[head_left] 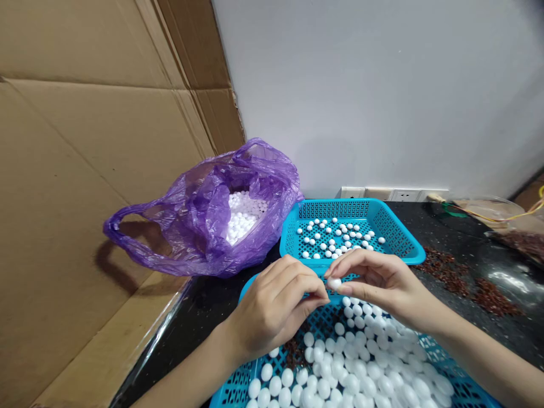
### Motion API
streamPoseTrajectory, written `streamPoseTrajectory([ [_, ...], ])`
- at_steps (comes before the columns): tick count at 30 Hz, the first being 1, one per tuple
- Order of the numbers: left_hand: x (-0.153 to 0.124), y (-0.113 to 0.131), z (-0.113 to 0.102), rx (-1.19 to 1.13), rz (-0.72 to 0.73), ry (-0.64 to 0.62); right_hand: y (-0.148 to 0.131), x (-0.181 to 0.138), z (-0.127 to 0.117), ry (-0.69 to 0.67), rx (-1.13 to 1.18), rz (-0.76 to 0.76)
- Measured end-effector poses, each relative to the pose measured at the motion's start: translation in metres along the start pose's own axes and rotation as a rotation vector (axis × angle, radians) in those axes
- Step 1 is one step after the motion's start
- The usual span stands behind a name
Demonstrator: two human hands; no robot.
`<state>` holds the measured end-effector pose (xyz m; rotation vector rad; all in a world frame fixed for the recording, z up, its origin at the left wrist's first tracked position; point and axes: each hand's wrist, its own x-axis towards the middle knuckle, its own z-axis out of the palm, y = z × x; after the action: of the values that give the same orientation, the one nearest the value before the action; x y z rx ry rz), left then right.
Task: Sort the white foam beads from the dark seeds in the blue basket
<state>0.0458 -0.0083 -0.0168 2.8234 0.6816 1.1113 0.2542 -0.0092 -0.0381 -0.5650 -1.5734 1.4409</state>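
Observation:
Between the thumb and fingers of my right hand (385,277) is a small white ball (334,284). My left hand (276,303) is closed in a pinch just left of it; whatever its fingertips hold is too small or hidden to make out. Both hands are over the near blue basket (250,371), where many loose white balls (352,382) lie heaped. A patch of small reddish-brown bits (293,354) shows in that basket beneath my left hand. Directly behind, a second blue basket (410,249) holds scattered white balls (331,243).
An open purple plastic bag (204,226) containing white balls leans by a cardboard sheet (85,170) on the left. Reddish-brown piles (450,272) lie on the black countertop (471,258) at right. Sockets (403,195) and a wire (488,215) are at the back wall.

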Motion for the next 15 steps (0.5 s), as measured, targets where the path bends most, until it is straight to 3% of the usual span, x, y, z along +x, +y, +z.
streamPoseTrajectory([
  [5, -0.001, -0.001, 0.000, -0.018, 0.002, 0.028, 0.000, -0.001, 0.000, -0.013, -0.037, -0.002],
  [10, -0.002, -0.005, 0.001, -0.019, -0.069, 0.031, 0.010, 0.007, -0.008, 0.273, -0.140, -0.058],
  [12, -0.003, -0.007, 0.003, -0.020, -0.117, -0.065, 0.016, 0.010, -0.015, 0.395, -0.182, -0.045],
  [15, -0.003, -0.008, 0.007, -0.009, -0.172, -0.353, 0.022, 0.012, -0.023, 0.512, -0.174, 0.016],
])
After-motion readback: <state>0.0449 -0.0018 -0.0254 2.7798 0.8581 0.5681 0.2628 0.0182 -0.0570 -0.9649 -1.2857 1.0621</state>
